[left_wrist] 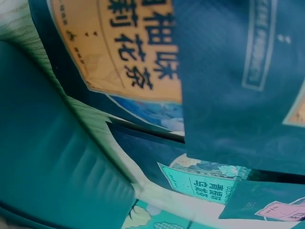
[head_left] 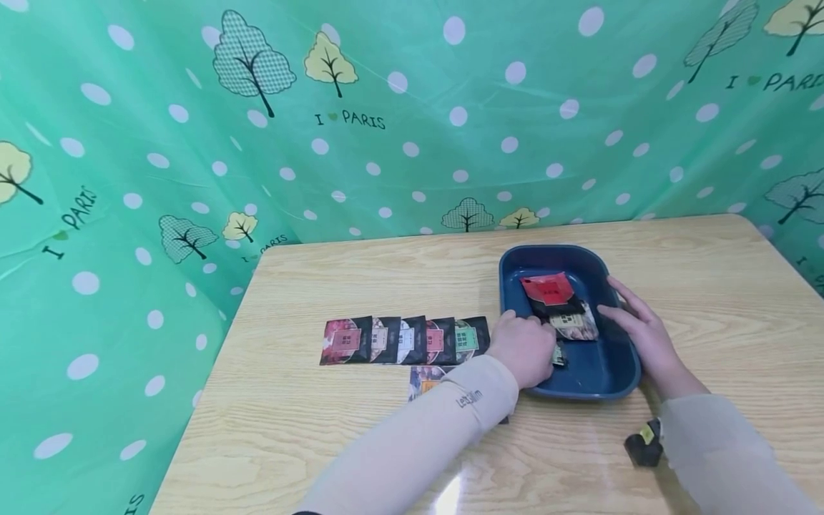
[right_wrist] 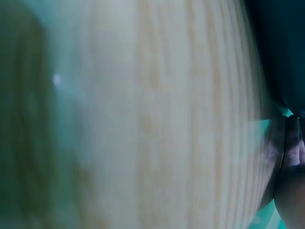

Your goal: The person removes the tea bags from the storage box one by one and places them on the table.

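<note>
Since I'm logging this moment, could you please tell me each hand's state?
Left hand: in the blue bin, fingertips hidden; cannot tell whether it holds anything.
Right hand: holding the blue bin by its rim.

Dark lettering (head_left: 469,398) marks the pale left sleeve (head_left: 412,443) I watch remotely, just beside its cuff (head_left: 503,380); the right sleeve (head_left: 734,450) is pale too.

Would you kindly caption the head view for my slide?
Left hand partly inside a blue bin of sachets, right hand holding its side, beside a row of five overlapping sachets.
</note>
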Action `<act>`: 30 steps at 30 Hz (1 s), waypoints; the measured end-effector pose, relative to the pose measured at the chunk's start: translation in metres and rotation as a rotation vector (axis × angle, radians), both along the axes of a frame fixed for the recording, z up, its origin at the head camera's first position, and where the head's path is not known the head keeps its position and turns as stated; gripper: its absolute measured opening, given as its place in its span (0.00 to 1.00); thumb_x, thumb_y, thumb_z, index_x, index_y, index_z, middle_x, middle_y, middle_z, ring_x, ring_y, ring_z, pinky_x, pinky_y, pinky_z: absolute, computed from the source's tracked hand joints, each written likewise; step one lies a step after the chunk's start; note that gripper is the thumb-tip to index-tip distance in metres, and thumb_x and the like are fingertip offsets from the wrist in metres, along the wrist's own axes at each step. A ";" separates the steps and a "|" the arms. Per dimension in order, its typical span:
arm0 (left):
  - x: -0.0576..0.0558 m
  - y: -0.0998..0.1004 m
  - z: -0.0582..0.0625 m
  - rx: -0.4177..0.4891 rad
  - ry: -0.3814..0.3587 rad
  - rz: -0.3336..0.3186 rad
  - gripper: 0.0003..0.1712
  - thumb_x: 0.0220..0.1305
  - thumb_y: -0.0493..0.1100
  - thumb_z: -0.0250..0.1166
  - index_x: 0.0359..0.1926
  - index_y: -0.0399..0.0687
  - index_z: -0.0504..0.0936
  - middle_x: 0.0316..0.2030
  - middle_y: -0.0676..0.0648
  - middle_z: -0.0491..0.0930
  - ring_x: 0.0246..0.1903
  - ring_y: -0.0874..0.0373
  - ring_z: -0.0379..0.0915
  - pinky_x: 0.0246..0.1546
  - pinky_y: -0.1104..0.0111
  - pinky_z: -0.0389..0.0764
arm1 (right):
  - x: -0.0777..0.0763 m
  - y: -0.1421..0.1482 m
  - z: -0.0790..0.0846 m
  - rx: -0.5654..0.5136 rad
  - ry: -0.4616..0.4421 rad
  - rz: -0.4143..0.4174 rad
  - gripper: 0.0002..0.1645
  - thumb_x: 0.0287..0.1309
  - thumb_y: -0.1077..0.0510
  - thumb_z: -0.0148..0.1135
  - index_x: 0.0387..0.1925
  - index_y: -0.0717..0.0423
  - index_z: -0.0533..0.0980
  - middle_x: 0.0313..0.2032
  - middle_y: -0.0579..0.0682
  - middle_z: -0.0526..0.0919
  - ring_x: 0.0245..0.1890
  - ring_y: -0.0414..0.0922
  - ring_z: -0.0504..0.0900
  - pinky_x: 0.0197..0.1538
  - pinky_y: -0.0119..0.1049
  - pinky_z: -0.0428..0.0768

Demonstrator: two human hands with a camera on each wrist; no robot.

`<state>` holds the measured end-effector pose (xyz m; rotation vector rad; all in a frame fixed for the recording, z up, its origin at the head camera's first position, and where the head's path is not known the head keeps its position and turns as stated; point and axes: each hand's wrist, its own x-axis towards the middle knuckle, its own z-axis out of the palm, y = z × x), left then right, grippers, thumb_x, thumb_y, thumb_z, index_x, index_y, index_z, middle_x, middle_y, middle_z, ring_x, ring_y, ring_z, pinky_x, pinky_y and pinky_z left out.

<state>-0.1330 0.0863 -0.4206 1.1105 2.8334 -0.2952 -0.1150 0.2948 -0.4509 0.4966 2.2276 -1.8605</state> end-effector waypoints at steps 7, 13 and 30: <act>-0.001 -0.003 -0.002 0.035 0.021 -0.044 0.20 0.64 0.61 0.61 0.53 0.61 0.81 0.42 0.58 0.83 0.39 0.65 0.76 0.38 0.69 0.68 | 0.000 0.000 0.001 0.007 -0.003 -0.001 0.42 0.68 0.35 0.52 0.76 0.22 0.44 0.79 0.54 0.30 0.77 0.63 0.33 0.72 0.70 0.43; 0.001 -0.007 0.000 0.073 0.040 -0.063 0.20 0.66 0.62 0.59 0.53 0.62 0.82 0.43 0.58 0.83 0.39 0.65 0.76 0.37 0.69 0.68 | -0.001 -0.001 0.001 0.004 -0.004 -0.007 0.42 0.68 0.35 0.52 0.76 0.23 0.44 0.79 0.53 0.29 0.77 0.63 0.31 0.73 0.69 0.42; 0.007 -0.016 -0.002 0.218 0.288 -0.188 0.14 0.73 0.56 0.55 0.49 0.70 0.86 0.38 0.60 0.85 0.34 0.66 0.76 0.28 0.75 0.69 | 0.001 -0.001 0.000 0.009 0.017 0.004 0.42 0.69 0.36 0.51 0.76 0.23 0.44 0.79 0.55 0.31 0.77 0.64 0.37 0.73 0.68 0.46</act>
